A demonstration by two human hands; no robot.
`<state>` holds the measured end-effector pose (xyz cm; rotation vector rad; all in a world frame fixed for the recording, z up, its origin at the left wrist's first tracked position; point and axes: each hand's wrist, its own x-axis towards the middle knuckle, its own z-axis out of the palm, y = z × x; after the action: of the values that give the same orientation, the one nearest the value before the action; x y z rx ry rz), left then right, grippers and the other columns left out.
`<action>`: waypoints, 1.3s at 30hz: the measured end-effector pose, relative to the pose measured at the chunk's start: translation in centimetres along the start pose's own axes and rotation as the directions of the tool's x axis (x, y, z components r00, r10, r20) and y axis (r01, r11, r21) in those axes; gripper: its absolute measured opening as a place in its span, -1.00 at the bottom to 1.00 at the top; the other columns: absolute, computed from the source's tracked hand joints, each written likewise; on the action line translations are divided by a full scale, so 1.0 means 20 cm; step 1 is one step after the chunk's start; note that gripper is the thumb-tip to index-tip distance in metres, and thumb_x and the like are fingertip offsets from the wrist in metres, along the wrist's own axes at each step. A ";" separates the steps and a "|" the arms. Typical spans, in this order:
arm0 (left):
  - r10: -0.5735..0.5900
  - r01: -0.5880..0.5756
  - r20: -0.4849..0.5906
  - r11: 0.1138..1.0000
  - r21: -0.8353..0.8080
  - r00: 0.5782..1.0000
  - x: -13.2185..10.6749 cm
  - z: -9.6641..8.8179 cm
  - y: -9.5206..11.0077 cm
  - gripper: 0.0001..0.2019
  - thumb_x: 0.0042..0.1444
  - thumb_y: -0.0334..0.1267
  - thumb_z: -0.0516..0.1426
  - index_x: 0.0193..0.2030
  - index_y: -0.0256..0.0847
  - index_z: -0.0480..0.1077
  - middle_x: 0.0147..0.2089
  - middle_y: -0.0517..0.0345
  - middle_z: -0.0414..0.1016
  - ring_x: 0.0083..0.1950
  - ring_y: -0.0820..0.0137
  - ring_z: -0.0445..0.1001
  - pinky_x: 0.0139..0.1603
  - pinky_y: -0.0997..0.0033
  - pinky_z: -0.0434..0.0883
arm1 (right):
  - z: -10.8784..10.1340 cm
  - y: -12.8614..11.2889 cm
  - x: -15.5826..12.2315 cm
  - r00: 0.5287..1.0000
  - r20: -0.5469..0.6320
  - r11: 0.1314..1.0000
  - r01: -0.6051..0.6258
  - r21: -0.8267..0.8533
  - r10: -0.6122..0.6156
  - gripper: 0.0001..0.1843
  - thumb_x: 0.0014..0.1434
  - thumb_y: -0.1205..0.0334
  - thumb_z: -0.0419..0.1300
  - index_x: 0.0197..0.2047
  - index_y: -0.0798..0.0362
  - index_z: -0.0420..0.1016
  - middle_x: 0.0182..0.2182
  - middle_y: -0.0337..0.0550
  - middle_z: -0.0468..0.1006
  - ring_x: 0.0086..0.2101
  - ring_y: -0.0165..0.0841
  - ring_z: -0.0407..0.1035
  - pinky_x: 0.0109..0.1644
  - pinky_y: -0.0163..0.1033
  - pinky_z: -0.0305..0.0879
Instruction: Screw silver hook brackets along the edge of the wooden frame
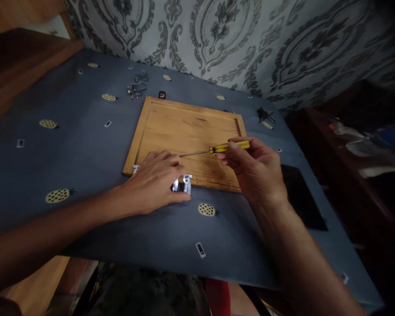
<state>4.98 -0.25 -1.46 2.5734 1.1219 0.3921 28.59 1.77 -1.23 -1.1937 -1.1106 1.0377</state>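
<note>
Screwdriver [216, 149] is pinched by right hand [259, 173]; left hand [154, 180] cups hinge [187, 181], grip unclear; label [200, 249] reads "OBEY".

Head view, close, facing forward and down onto table [85, 149].

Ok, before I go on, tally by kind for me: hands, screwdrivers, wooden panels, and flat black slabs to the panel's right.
Hands: 2 (left hand, right hand)
Screwdriver: 1
Wooden panel: 1
Flat black slab: 1
Total: 5
</note>
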 end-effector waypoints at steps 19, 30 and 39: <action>-0.023 0.024 0.052 1.000 -0.014 0.998 0.01 -0.01 0.02 -0.65 0.17 0.03 0.37 -0.14 -0.24 0.55 -0.11 0.06 0.50 0.04 0.14 0.42 0.11 0.08 0.29 | 0.02 -0.06 -0.15 0.949 0.178 0.833 0.315 -0.456 -0.261 -0.92 0.22 0.19 0.36 -0.29 -0.02 0.61 -0.44 -0.28 0.59 -0.57 -0.47 0.43 -0.48 -0.31 0.37; -0.037 0.038 0.106 0.999 -0.003 0.994 0.03 -0.03 0.03 -0.66 0.19 0.02 0.35 -0.16 -0.25 0.56 -0.13 0.03 0.49 0.03 0.10 0.42 0.09 0.05 0.32 | 0.05 -0.03 -0.30 0.769 0.555 0.649 0.603 -0.464 -0.318 -0.84 0.33 0.41 0.26 -0.08 0.03 0.62 -0.44 -0.26 0.54 -0.47 -0.48 0.44 -0.41 -0.37 0.36; -0.029 0.029 0.066 1.000 0.001 0.997 0.02 -0.02 0.03 -0.66 0.18 0.03 0.36 -0.16 -0.23 0.55 -0.13 0.05 0.49 0.03 0.11 0.43 0.08 0.08 0.31 | 0.06 0.02 -0.31 0.755 0.567 0.674 0.609 -0.418 -0.330 -0.79 0.31 0.45 0.25 -0.09 0.02 0.66 -0.44 -0.25 0.53 -0.47 -0.46 0.45 -0.40 -0.34 0.41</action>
<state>5.51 -0.30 -0.82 2.5480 1.1343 0.2973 26.47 -4.06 -2.16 -1.0244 -2.1113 0.5500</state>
